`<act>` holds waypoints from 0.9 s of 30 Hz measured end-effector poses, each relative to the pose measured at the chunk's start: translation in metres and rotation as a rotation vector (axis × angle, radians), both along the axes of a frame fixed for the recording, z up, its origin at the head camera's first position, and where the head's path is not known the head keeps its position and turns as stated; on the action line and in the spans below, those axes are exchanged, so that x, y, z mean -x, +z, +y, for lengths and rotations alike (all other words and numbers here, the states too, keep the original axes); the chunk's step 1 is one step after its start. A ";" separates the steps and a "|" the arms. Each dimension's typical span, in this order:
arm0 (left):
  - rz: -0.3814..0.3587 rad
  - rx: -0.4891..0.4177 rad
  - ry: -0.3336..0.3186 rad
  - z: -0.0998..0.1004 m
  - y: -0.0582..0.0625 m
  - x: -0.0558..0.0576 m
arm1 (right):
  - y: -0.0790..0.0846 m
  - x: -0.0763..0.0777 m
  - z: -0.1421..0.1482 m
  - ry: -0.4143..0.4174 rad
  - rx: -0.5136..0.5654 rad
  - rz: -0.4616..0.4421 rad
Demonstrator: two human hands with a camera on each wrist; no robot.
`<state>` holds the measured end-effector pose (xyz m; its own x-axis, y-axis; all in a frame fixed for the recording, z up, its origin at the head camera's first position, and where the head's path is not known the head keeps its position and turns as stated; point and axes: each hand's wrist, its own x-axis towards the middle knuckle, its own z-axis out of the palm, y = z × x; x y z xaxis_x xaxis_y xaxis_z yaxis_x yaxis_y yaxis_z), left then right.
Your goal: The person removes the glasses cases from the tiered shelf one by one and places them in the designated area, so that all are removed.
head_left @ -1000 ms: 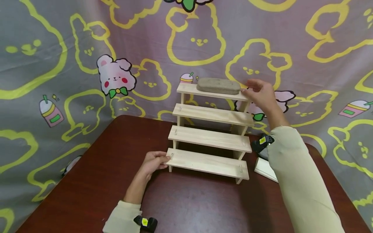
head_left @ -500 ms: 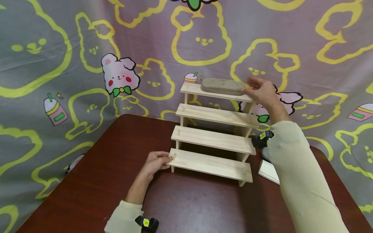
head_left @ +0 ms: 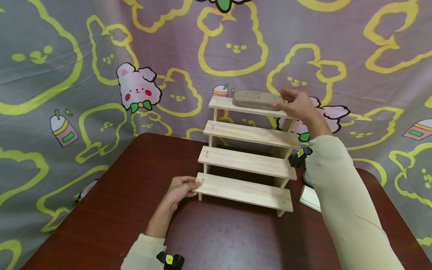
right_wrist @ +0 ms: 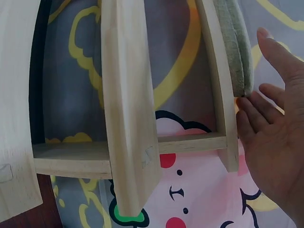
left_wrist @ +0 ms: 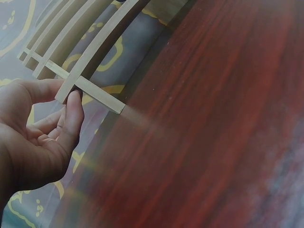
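Observation:
A light wooden four-step display stand (head_left: 248, 161) stands on the table. On its top step lies a long, rounded grey-brown fabric case (head_left: 257, 100), with a seam along its side in the right wrist view. My left hand (head_left: 180, 189) pinches the left end of the lowest step; in the left wrist view the thumb and fingers (left_wrist: 72, 116) grip that board from both sides. My right hand (head_left: 298, 107) is at the case's right end, thumb in front. In the right wrist view the fingertips (right_wrist: 244, 111) are right at the case's end, the thumb apart from it.
The stand is on a dark red-brown table (head_left: 216, 240), close before a patterned cloth backdrop (head_left: 182, 41). To the right of the stand lies a white flat object (head_left: 311, 198), with a grey item (head_left: 307, 180) behind it, partly hidden by the right sleeve.
The view has shifted slightly. My right hand has moved a little left, its thumb now overlapping the case's right end. My left hand keeps its pinch on the lowest step.

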<state>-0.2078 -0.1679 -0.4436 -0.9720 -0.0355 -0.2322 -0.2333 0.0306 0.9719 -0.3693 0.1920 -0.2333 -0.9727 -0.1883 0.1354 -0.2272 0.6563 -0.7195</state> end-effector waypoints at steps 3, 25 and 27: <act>0.003 -0.004 -0.001 0.000 -0.001 0.000 | -0.001 0.001 -0.001 0.032 -0.011 0.001; 0.002 -0.005 0.000 0.000 -0.002 0.003 | -0.009 0.009 -0.007 -0.038 -0.001 0.009; 0.001 -0.007 -0.001 0.000 -0.002 0.003 | -0.010 0.009 -0.007 -0.047 0.003 0.017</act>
